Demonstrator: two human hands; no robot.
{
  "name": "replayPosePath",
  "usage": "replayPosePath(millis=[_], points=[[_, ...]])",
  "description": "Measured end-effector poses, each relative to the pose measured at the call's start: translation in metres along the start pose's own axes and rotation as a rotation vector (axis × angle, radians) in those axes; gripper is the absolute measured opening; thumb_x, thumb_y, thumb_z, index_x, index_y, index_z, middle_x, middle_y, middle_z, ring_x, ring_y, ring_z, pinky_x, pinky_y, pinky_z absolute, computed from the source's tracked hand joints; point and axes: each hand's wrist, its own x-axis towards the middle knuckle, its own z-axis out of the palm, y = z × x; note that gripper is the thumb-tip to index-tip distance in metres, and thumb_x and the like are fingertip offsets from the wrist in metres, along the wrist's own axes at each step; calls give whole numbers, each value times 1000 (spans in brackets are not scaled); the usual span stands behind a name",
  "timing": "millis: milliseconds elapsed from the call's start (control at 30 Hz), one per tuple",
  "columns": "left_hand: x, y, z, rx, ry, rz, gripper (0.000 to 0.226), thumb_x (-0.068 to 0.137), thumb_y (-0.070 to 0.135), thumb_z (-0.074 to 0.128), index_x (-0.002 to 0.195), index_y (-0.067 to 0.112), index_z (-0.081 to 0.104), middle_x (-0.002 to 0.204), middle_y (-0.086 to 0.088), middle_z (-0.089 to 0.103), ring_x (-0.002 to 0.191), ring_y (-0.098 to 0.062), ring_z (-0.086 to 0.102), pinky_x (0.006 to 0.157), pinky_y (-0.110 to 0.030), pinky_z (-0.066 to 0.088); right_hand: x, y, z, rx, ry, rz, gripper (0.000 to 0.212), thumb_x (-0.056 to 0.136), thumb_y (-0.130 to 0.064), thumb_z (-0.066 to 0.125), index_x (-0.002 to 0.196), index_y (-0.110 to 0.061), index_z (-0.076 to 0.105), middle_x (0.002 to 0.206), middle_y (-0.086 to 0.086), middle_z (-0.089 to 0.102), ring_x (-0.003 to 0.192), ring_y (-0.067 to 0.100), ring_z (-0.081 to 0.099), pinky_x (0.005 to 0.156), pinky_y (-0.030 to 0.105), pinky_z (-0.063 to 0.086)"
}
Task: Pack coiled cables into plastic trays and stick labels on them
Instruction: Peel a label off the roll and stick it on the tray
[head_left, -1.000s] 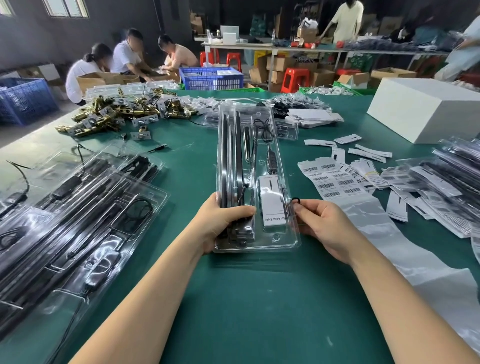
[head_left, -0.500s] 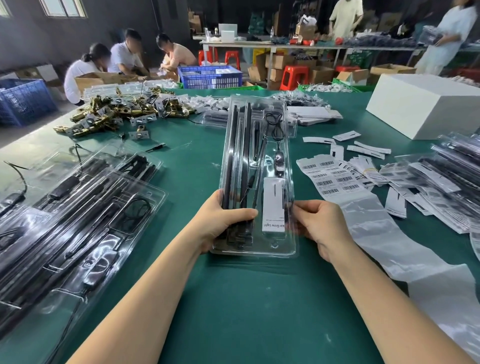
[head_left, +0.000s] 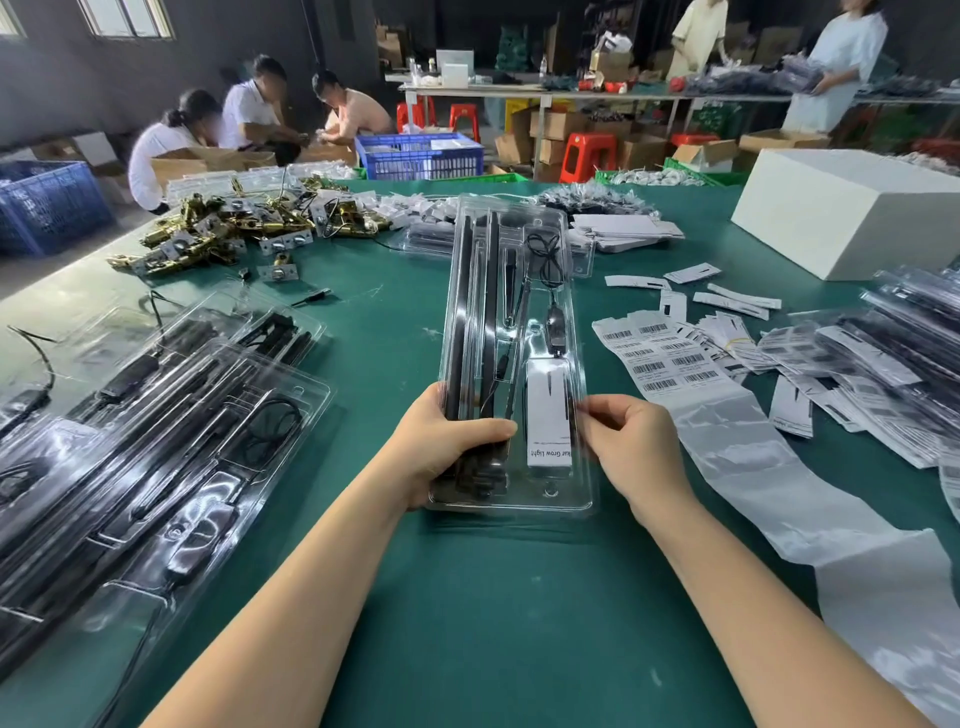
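A long clear plastic tray (head_left: 566, 499) lies lengthwise on the green table (head_left: 493, 613) in front of me. It holds black light bars, a coiled black cable (head_left: 544, 257) near its far end and a white label card (head_left: 548, 421) printed "Grow Light". My left hand (head_left: 447, 447) grips the tray's near left side, thumb across the top. My right hand (head_left: 631, 441) pinches the tray's right edge beside the label card. A sheet of barcode labels (head_left: 660, 358) on shiny backing lies just right of the tray.
Packed clear trays (head_left: 156, 441) are stacked at left, more (head_left: 883, 353) at right. Brass hardware (head_left: 228, 228) is heaped at far left. Loose white tags (head_left: 727, 301) and a white box (head_left: 841, 208) lie at far right. People work beyond the table.
The tray has swung slightly, its far end now pointing more to the right. My right hand slid from beside the tray onto its right edge. My left hand kept its grip.
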Motion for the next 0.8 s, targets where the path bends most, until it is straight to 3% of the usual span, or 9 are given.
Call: replayPosePath(millis=[100, 167, 233, 267, 367, 500, 600, 800], points=[[2, 0, -2, -3, 30, -8, 52, 61, 12, 88, 103, 10, 58, 76, -5, 73, 66, -20, 70, 56, -32, 55, 2, -3, -4, 85, -169, 42, 22, 95, -24, 59, 84, -36, 74, 87, -17, 74, 82, 0, 69, 73, 18, 53], [3, 0, -3, 12, 46, -4, 52, 59, 14, 89, 102, 12, 59, 76, -3, 73, 65, -18, 70, 55, -30, 54, 2, -4, -6, 158, -248, 106, 30, 97, -27, 49, 88, -25, 78, 88, -1, 75, 80, 5, 67, 74, 32, 53], [3, -1, -2, 7, 41, -1, 52, 59, 13, 89, 102, 12, 59, 79, -6, 73, 67, -20, 71, 56, -31, 55, 4, -2, -7, 103, -206, 89, 39, 97, -38, 47, 91, -9, 72, 89, 21, 69, 72, 19, 58, 76, 52, 51], [3, -1, -2, 0, 34, 1, 53, 59, 12, 89, 103, 10, 58, 81, -8, 74, 69, -22, 72, 58, -33, 56, 4, -1, -7, 49, -172, 66, 38, 96, -41, 50, 89, -11, 72, 88, 22, 68, 70, 24, 55, 78, 51, 52], [3, -2, -1, -4, 27, 6, 54, 60, 9, 88, 105, 8, 58, 83, -9, 74, 72, -25, 72, 59, -35, 57, 4, 2, -3, 124, -49, 57, 21, 91, -36, 64, 73, -37, 76, 78, 2, 74, 74, 21, 66, 73, 36, 55], [3, -1, -1, -13, 28, 3, 57, 58, 11, 89, 105, 8, 57, 80, -7, 74, 71, -24, 72, 59, -35, 57, 4, 4, -3, 302, 49, 116, 7, 81, -23, 77, 74, -23, 76, 77, -1, 75, 74, 19, 72, 63, 24, 56], [3, -2, 0, -5, 35, 9, 60, 55, 14, 90, 106, 9, 58, 84, -9, 74, 73, -26, 73, 59, -35, 57, 2, 3, -2, 323, 41, 118, 5, 82, -22, 76, 78, -24, 75, 79, -3, 76, 73, 14, 72, 61, 20, 56], [3, -2, 0, -17, 58, 13, 60, 58, 13, 89, 108, 6, 57, 82, -10, 74, 71, -26, 72, 58, -33, 57, 5, 3, -2, 309, -68, 196, 6, 83, -28, 75, 83, -22, 75, 81, -3, 75, 75, 13, 67, 69, 28, 57]])
